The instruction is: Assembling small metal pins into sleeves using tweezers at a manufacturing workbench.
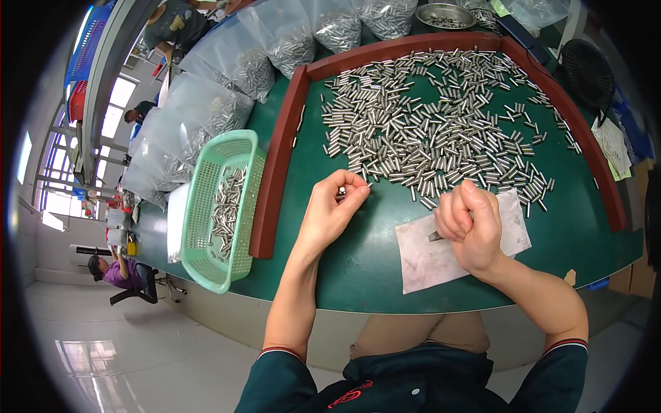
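On the green table (358, 261), inside the red-brown wooden border (275, 165), I saw my left hand (332, 210) pinching one small metal cylinder (342, 192) between thumb and fingertips, just short of the big scatter of metal cylinders (434, 131). My right hand (471, 224) was clenched over a sheet of white paper (427, 258), gripping a small dark tool (436, 236) whose tip touched the sheet. Left of the border sat a green plastic basket (200, 206) partly filled with cylinders, and clear bags of cylinders (227, 82) lay beyond it.
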Demonstrator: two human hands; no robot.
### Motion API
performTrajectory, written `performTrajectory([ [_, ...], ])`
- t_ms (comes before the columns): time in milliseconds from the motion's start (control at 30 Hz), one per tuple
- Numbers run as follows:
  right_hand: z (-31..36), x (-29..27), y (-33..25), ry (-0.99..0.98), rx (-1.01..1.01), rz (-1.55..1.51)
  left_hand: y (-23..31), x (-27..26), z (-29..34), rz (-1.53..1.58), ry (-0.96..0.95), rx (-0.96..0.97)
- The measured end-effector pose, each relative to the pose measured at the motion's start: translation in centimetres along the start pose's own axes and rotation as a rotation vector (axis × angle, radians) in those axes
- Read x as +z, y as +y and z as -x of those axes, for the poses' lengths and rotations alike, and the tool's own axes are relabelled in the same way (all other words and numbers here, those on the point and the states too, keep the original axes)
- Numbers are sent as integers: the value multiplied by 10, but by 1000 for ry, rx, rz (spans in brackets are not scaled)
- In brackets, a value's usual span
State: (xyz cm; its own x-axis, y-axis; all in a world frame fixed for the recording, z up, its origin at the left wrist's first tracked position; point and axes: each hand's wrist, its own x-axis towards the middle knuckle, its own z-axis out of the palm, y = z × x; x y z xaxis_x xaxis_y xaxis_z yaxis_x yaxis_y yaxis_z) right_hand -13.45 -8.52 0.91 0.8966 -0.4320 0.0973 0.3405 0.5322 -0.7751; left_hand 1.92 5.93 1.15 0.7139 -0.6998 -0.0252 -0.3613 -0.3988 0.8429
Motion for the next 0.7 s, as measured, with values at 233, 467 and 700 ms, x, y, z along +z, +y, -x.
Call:
performTrajectory([
  [233,0,1,-1,-3,12,-31,5,4,4,731,-388,-267],
  [467,0,2,-2,2,23,-38,2,7,2,707,-404,-277],
  [700,0,3,-2,4,30,-44,2,7,2,683,-416,-263],
])
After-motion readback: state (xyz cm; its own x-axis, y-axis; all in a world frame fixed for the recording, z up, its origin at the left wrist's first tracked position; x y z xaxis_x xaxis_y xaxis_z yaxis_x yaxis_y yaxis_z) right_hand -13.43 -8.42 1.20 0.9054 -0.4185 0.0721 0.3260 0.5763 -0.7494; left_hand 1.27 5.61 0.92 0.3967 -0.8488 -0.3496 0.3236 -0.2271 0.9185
